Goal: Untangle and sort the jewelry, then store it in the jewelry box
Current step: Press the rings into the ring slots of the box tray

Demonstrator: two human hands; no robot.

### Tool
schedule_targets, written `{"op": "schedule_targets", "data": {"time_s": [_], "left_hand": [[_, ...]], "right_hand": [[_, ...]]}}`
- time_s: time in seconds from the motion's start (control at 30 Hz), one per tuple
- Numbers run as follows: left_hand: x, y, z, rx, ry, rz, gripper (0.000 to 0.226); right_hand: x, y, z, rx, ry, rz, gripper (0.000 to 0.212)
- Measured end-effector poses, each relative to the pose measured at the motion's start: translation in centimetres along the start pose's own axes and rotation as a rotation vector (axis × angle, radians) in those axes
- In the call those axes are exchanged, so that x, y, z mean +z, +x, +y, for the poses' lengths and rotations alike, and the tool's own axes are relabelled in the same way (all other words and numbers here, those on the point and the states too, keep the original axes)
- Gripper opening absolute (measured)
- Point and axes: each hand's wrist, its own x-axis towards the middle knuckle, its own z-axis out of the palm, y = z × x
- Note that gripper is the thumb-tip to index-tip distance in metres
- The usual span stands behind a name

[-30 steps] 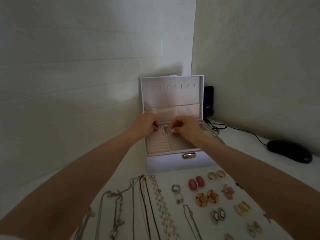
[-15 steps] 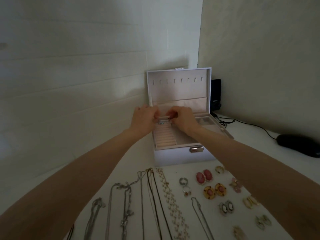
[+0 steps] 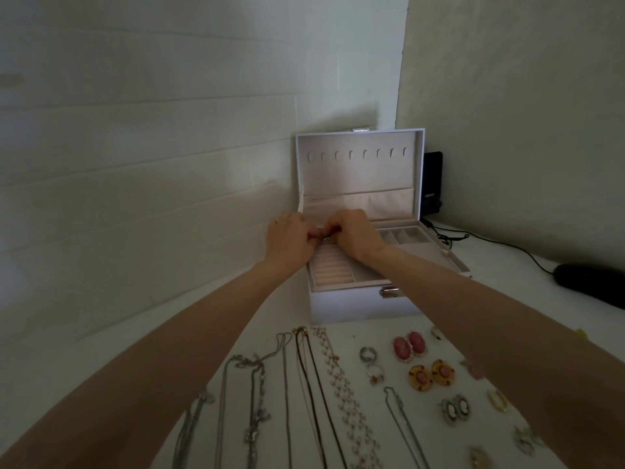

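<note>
A white jewelry box stands open against the wall, lid upright with a row of hooks. My left hand and my right hand meet over the ring rolls at the box's back left. Their fingertips pinch a small ring with a bluish stone. On the white table in front lie several necklaces, a beaded chain, two rings and several earring pairs, among them pink oval ones and yellow round ones.
A black device with a cable stands behind the box in the corner. A black case lies at the right on the table. Walls close in behind and on the right.
The view has shifted, so the box sits further right and lower in frame. Both hands stay together over the ring rolls, moved slightly toward the back of the box.
</note>
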Motion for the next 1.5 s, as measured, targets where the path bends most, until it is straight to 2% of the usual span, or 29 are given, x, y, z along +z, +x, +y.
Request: {"op": "schedule_targets", "data": {"time_s": [0.23,0.37,0.67,0.83,0.97,1.13,1.23,1.37,1.5], "left_hand": [[-0.2,-0.7,0.0,0.007,0.017,-0.016,0.03],[-0.4,-1.1,0.0,0.032,0.009,-0.001,0.033],[-0.4,-1.1,0.2,0.068,0.046,-0.073,0.033],[-1.2,-2.5,0.4,0.091,-0.085,0.134,0.023],[-2.4,-4.8,1.5,0.278,-0.241,0.219,0.009],[-3.8,-8.9,3.4,0.405,-0.34,0.08,0.014],[-3.8,-11.3,4.5,0.467,-0.282,-0.167,0.011],[-2.9,-12.8,5.4,0.507,-0.208,-0.373,0.015],[-2.0,-13.4,5.9,0.47,-0.223,-0.379,0.018]], "right_hand": [[-0.3,-0.7,-0.1,0.084,-0.028,0.069,0.02],[-0.5,-1.2,0.1,0.094,-0.039,-0.006,0.03],[-0.6,-1.3,0.2,0.111,-0.101,-0.123,0.027],[-2.1,-2.8,0.3,0.092,-0.063,0.103,0.033],[-3.0,-5.7,-0.3,-0.037,-0.042,0.151,0.026],[-3.7,-10.5,-0.9,-0.206,-0.042,0.17,0.014],[-4.0,-13.3,-1.0,-0.246,-0.11,0.074,0.01],[-4.0,-15.8,-0.8,-0.158,-0.143,-0.13,0.007],[-4.4,-16.8,-0.4,-0.079,-0.116,-0.183,0.006]]}}
